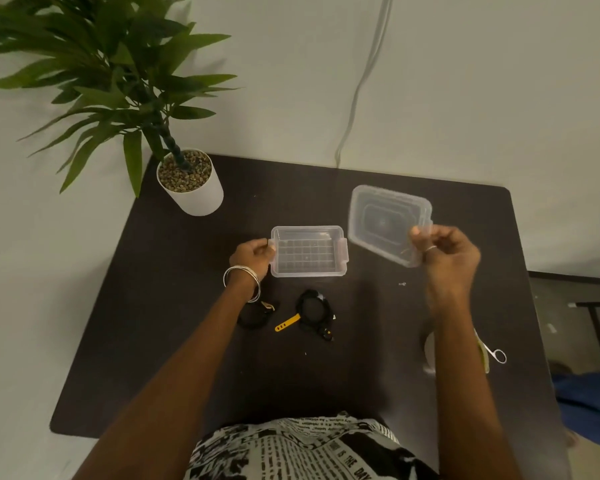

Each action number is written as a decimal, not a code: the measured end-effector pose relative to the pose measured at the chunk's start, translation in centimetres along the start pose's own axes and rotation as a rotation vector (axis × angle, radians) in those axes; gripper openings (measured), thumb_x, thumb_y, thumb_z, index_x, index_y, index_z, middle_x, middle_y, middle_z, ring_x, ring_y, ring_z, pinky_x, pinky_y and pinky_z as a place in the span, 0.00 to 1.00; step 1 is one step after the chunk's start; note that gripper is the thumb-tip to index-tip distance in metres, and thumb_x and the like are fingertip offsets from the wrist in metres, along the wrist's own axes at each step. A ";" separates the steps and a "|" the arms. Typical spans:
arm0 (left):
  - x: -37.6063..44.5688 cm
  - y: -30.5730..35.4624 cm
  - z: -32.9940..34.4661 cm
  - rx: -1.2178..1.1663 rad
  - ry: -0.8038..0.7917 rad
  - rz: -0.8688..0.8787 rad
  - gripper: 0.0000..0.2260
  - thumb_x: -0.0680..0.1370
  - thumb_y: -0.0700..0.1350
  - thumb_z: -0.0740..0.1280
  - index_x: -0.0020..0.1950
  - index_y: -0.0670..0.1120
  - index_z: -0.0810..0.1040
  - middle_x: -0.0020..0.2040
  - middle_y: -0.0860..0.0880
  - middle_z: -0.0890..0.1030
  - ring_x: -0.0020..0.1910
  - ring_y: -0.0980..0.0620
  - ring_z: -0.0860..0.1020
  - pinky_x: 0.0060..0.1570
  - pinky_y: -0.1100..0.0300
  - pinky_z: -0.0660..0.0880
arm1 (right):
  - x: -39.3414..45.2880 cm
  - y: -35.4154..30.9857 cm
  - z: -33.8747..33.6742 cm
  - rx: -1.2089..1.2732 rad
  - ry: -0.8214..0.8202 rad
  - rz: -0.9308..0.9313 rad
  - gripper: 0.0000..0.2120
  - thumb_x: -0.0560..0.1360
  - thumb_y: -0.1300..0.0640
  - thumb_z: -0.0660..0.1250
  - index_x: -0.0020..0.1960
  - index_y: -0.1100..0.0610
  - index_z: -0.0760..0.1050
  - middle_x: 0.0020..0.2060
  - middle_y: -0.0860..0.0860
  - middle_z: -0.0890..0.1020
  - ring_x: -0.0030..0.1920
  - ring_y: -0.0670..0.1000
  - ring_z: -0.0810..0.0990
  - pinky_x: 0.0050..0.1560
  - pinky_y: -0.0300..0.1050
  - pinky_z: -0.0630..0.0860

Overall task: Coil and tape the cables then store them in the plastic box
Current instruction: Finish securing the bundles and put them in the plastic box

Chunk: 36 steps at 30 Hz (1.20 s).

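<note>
Storing step, box just opened. Right hand (445, 258) has its grip pinched on the lid (385, 220), held up right of the plastic box (307, 251). Left hand (253, 254) grips the box's left edge on the bench (187, 306). Two coiled cables (314, 311) lie just in front of the box. Next, probably: set lid aside, drop coils in.

Bare arms; silver bangles (242, 279) circle the left wrist, a ring (430, 248) on the right hand; newsprint-patterned top (302, 448) at six o'clock.
</note>
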<state>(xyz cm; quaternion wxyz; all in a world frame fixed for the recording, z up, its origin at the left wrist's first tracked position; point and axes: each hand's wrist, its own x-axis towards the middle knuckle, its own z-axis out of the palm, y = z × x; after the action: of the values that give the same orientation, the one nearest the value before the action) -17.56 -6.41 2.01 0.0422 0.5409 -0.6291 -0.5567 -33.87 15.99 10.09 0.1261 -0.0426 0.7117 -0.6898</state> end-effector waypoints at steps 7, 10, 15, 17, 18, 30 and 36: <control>-0.4 -0.1 0.7 0.137 0.033 0.119 0.20 0.74 0.34 0.68 0.65 0.42 0.74 0.56 0.43 0.81 0.57 0.44 0.78 0.59 0.52 0.75 | -0.3 7.6 -1.5 -1.018 -0.233 -0.377 0.10 0.66 0.69 0.72 0.39 0.56 0.77 0.43 0.51 0.78 0.45 0.56 0.77 0.41 0.43 0.72; -0.3 -0.1 0.4 0.132 0.055 0.142 0.22 0.73 0.33 0.69 0.66 0.41 0.73 0.57 0.42 0.81 0.57 0.45 0.78 0.60 0.53 0.75 | -2.1 11.0 -2.2 -1.416 -0.364 -0.453 0.14 0.63 0.68 0.76 0.46 0.62 0.78 0.48 0.59 0.79 0.47 0.60 0.77 0.43 0.52 0.77; -0.2 0.0 -0.1 0.115 0.069 0.160 0.20 0.73 0.32 0.68 0.65 0.41 0.75 0.56 0.42 0.81 0.54 0.45 0.80 0.57 0.53 0.76 | -3.3 11.6 -2.2 -1.589 -0.421 -0.224 0.15 0.74 0.60 0.69 0.60 0.58 0.74 0.61 0.57 0.74 0.62 0.58 0.71 0.63 0.55 0.69; 0.0 -0.2 -0.3 0.111 0.082 0.148 0.18 0.74 0.34 0.68 0.64 0.41 0.76 0.56 0.43 0.82 0.55 0.46 0.80 0.59 0.51 0.76 | -3.5 10.8 -1.3 -1.620 -0.395 -0.168 0.15 0.75 0.59 0.67 0.61 0.57 0.74 0.61 0.57 0.73 0.63 0.58 0.70 0.64 0.58 0.66; 0.1 -0.3 -0.5 0.107 0.093 0.144 0.18 0.74 0.35 0.68 0.64 0.41 0.76 0.55 0.43 0.82 0.54 0.46 0.80 0.59 0.51 0.75 | -3.6 10.6 -0.7 -1.583 -0.374 -0.171 0.14 0.75 0.59 0.68 0.60 0.58 0.75 0.59 0.57 0.75 0.62 0.59 0.72 0.62 0.59 0.67; -2.5 -8.2 -4.5 0.946 -0.113 0.379 0.21 0.79 0.52 0.60 0.72 0.52 0.66 0.66 0.46 0.71 0.66 0.43 0.66 0.62 0.48 0.66 | -7.9 13.1 7.2 -1.309 -0.443 -0.047 0.18 0.77 0.49 0.65 0.60 0.61 0.74 0.59 0.58 0.73 0.61 0.60 0.71 0.57 0.54 0.71; -3.9 -9.2 -2.3 1.217 -0.077 0.397 0.18 0.80 0.50 0.57 0.70 0.52 0.67 0.66 0.46 0.69 0.67 0.44 0.65 0.62 0.49 0.64 | -8.0 13.0 7.1 -1.018 -0.383 0.062 0.04 0.75 0.57 0.68 0.44 0.57 0.78 0.43 0.54 0.80 0.47 0.55 0.79 0.48 0.48 0.76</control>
<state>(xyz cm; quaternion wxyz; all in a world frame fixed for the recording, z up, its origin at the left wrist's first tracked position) -8.58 -3.20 -1.79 -0.1929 0.3207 -0.9219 -0.1006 -22.99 11.54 -1.96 0.2373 -0.2021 0.9209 -0.2339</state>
